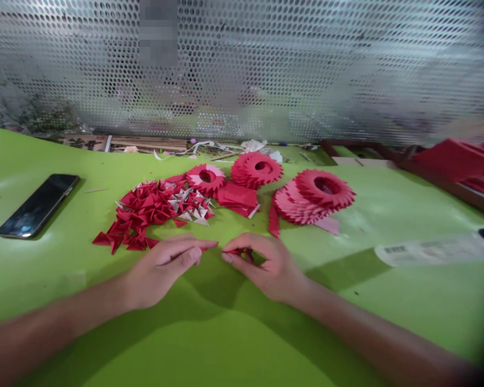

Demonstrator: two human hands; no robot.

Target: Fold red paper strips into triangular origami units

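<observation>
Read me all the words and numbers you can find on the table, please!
Nothing here can be read clearly:
The barcode label on the clear plastic packet: too small and blurred to read.
The dark marks on the wooden-looking board at the back, which may be characters: too blurred to read.

The right hand point(264, 267) is pinching a small red folded-paper triangle point(237, 251), and the left hand point(163, 269) is hovering just beside it, fingertips almost meeting. A loose heap of red and white folded-paper triangles point(149, 209) is lying just beyond them on a bright green tabletop point(371, 322), near 3 toothed red folded-paper rings point(256, 170). A black smartphone point(37, 206) is lying farther left.
</observation>
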